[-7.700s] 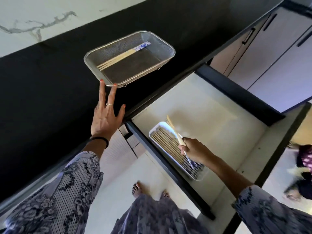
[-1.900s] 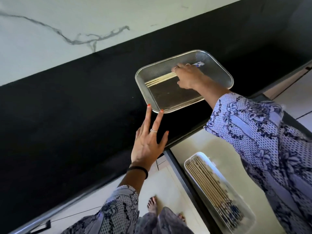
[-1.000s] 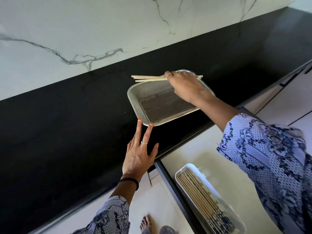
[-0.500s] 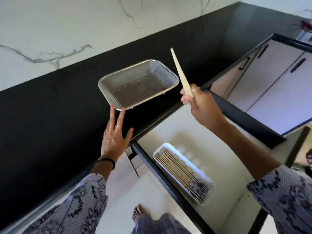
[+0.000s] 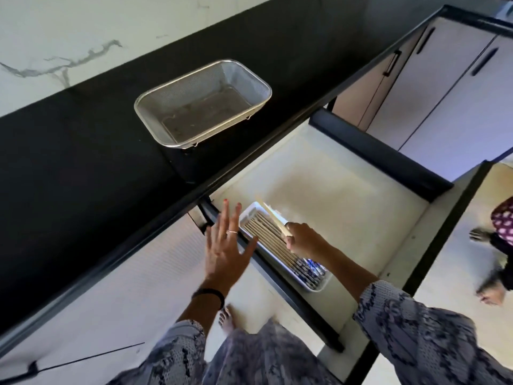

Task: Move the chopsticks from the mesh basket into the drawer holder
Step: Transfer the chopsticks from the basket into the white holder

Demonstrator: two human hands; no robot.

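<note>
We are standing at the black surface (image 5: 91, 151), which is carrying the mesh basket (image 5: 202, 102); the basket is showing only its bare mesh floor, so we are judging it emptied. Below its edge the pale drawer (image 5: 327, 195) is standing pulled out, and the white drawer holder (image 5: 319, 287) is lying along its near-left side, already filled with a row of chopsticks. Our left hand (image 5: 226, 252) is hovering flat beside the holder with fingers straight and spread, holding nothing. Our right hand (image 5: 304, 240) is reaching over the holder with its grip clamped on the last chopsticks (image 5: 273, 216), which are slanting up and away above the row. We are expecting them to handle as light, stiff and smooth sticks, liable to roll or fan apart, so we are judging that pinching them together near the thick end and lowering them parallel to the row is suiting them best.
</note>
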